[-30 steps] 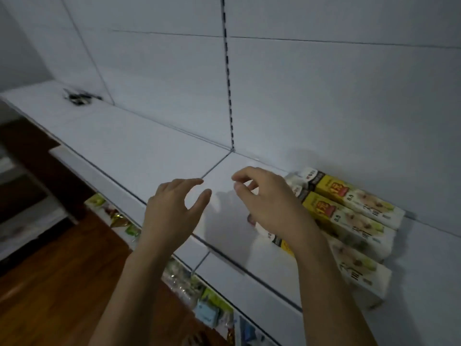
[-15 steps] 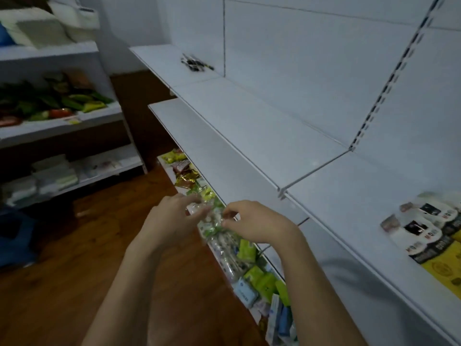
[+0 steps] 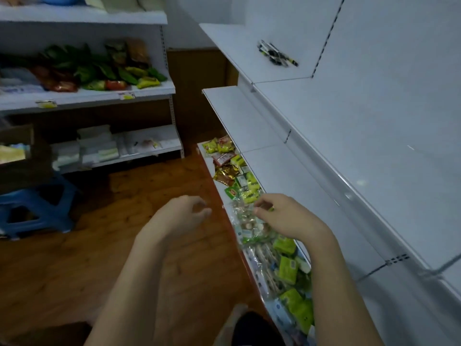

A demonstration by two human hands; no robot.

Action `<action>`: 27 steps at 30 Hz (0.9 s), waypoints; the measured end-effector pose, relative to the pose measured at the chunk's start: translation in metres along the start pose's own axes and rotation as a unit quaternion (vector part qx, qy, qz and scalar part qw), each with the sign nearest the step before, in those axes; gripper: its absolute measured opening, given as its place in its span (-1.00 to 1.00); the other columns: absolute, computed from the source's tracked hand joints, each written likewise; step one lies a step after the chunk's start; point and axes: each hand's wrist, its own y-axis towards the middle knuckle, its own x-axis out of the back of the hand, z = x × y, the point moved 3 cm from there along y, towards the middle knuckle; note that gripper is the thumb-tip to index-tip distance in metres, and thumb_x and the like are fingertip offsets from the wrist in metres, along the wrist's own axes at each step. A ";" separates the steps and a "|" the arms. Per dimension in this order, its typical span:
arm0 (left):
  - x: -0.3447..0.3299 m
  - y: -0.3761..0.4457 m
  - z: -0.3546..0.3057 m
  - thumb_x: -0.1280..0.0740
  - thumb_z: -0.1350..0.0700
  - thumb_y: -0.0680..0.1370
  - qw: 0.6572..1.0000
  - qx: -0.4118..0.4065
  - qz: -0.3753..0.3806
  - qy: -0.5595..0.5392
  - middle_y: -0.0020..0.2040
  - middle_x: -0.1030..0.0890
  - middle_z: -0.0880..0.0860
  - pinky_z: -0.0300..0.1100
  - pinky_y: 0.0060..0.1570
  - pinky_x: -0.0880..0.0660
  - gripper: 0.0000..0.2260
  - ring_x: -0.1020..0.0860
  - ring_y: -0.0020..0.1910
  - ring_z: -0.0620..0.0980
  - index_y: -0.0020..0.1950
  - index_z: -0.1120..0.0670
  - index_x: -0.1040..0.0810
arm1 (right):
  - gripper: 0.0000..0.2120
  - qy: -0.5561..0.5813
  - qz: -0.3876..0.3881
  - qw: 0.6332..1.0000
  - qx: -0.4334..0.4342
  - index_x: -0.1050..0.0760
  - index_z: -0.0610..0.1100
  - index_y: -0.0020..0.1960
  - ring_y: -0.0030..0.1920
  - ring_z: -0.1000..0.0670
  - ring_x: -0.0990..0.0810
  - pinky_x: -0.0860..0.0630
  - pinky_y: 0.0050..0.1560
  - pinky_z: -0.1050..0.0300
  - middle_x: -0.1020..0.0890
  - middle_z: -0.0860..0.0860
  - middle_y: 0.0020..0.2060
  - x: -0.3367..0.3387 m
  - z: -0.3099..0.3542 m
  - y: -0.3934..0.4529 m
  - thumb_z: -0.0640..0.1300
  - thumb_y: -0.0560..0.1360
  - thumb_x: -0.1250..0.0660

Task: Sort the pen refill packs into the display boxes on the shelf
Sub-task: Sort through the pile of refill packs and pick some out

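Both your hands hang empty at lower centre: left hand point(image 3: 178, 216) loosely curled over the floor, right hand point(image 3: 287, 216) loosely curled over the snack packets point(image 3: 252, 228). The likely refill packs point(image 3: 277, 55) lie upper right on the top shelf point(image 3: 232, 46), well apart, long axes running down-right; your right hand is nearer.

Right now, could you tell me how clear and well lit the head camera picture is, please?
Head view: dim, bluish light throughout; left hand and right hand smeared by motion blur, fingers indistinct; wide-angle bending curves the white shelf edges; snack packets below are soft, labels unreadable; pens far on the top shelf are small but recognisable.
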 end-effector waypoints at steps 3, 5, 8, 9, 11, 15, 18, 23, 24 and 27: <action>0.027 0.047 0.001 -0.23 -0.15 0.61 1.000 -0.005 -0.004 -0.003 0.36 -0.49 -0.04 -0.14 0.20 -0.43 -0.67 -0.46 0.31 -0.03 0.34 -0.08 -0.48 | -0.78 -0.003 0.006 1.000 0.006 -0.54 -0.01 0.18 -0.10 0.08 -0.58 -0.48 -0.18 0.18 -0.59 0.08 0.04 0.008 0.012 0.053 0.04 0.62 -0.25; 0.045 0.083 0.001 -0.24 -0.15 0.61 1.000 -0.008 -0.009 -0.003 0.35 -0.50 -0.04 -0.15 0.17 -0.44 -0.67 -0.48 0.28 -0.04 0.34 -0.09 -0.48 | -0.76 -0.009 0.007 1.000 0.012 -0.53 0.00 0.21 0.00 0.06 -0.56 -0.49 -0.04 0.13 -0.58 0.07 0.08 0.018 0.023 0.097 0.05 0.62 -0.25; 0.082 0.136 0.003 -0.25 -0.14 0.61 1.000 0.003 -0.020 0.002 0.35 -0.50 -0.04 -0.15 0.16 -0.46 -0.65 -0.48 0.28 -0.03 0.36 -0.09 -0.46 | -0.76 -0.008 0.023 0.999 0.035 -0.51 -0.01 0.23 0.01 0.05 -0.54 -0.43 -0.06 0.14 -0.55 0.07 0.07 0.036 0.046 0.167 0.04 0.63 -0.24; 0.096 0.151 0.003 -0.25 -0.14 0.61 1.000 0.009 -0.021 0.005 0.35 -0.50 -0.03 -0.15 0.17 -0.46 -0.64 -0.48 0.27 -0.03 0.37 -0.08 -0.45 | -0.76 -0.005 0.031 0.999 0.039 -0.50 -0.01 0.24 0.02 0.05 -0.54 -0.43 -0.06 0.14 -0.55 0.07 0.08 0.043 0.054 0.188 0.04 0.63 -0.24; 0.123 0.178 0.007 -0.24 -0.13 0.61 0.999 0.011 -0.045 0.002 0.30 -0.52 -0.04 -0.17 0.12 -0.48 -0.66 -0.51 0.21 -0.05 0.35 -0.07 -0.47 | -0.77 0.006 0.035 0.998 0.049 -0.50 0.01 0.24 0.03 0.04 -0.55 -0.45 -0.06 0.15 -0.57 0.06 0.10 0.057 0.068 0.229 0.04 0.63 -0.24; 0.167 0.235 0.018 -0.24 -0.14 0.61 0.994 0.000 -0.114 -0.005 0.20 -0.57 -0.06 -0.16 0.08 -0.53 -0.71 -0.53 0.12 -0.10 0.28 -0.08 -0.52 | -0.78 0.000 0.022 0.998 0.062 -0.49 0.05 0.22 0.08 0.05 -0.55 -0.47 0.00 0.13 -0.58 0.06 0.12 0.080 0.093 0.302 0.06 0.63 -0.22; 0.185 0.279 0.029 -0.25 -0.14 0.61 0.997 0.004 -0.078 -0.010 0.22 -0.56 -0.07 -0.16 0.12 -0.52 -0.69 -0.52 0.15 -0.09 0.29 -0.07 -0.51 | -0.75 -0.005 0.063 0.997 0.051 -0.48 0.05 0.27 0.11 0.03 -0.56 -0.50 0.10 0.08 -0.57 0.06 0.17 0.087 0.106 0.347 0.08 0.62 -0.24; 0.214 0.371 0.046 -0.24 -0.16 0.60 0.999 -0.020 -0.045 -0.016 0.28 -0.53 -0.03 -0.21 0.08 -0.47 -0.63 -0.51 0.18 -0.07 0.37 -0.06 -0.46 | -0.68 -0.015 0.051 0.998 0.042 -0.46 0.05 0.35 0.17 0.00 -0.54 -0.49 0.13 0.08 -0.55 0.04 0.23 0.107 0.129 0.427 0.07 0.63 -0.23; 0.221 0.394 0.050 -0.23 -0.16 0.61 0.999 -0.027 -0.032 -0.011 0.28 -0.53 -0.03 -0.22 0.05 -0.44 -0.63 -0.50 0.18 -0.07 0.37 -0.07 -0.45 | -0.67 -0.013 0.047 0.998 0.036 -0.46 0.05 0.36 0.18 0.00 -0.54 -0.49 0.16 0.07 -0.55 0.03 0.24 0.110 0.134 0.446 0.06 0.62 -0.23; 0.251 0.461 0.060 -0.22 -0.16 0.61 0.998 -0.052 -0.027 0.010 0.27 -0.53 -0.04 -0.24 0.00 -0.37 -0.64 -0.47 0.14 -0.10 0.37 -0.08 -0.45 | -0.72 -0.028 0.030 0.999 0.016 -0.51 0.02 0.29 0.11 0.02 -0.55 -0.50 0.13 0.08 -0.57 0.03 0.17 0.122 0.151 0.499 0.05 0.62 -0.24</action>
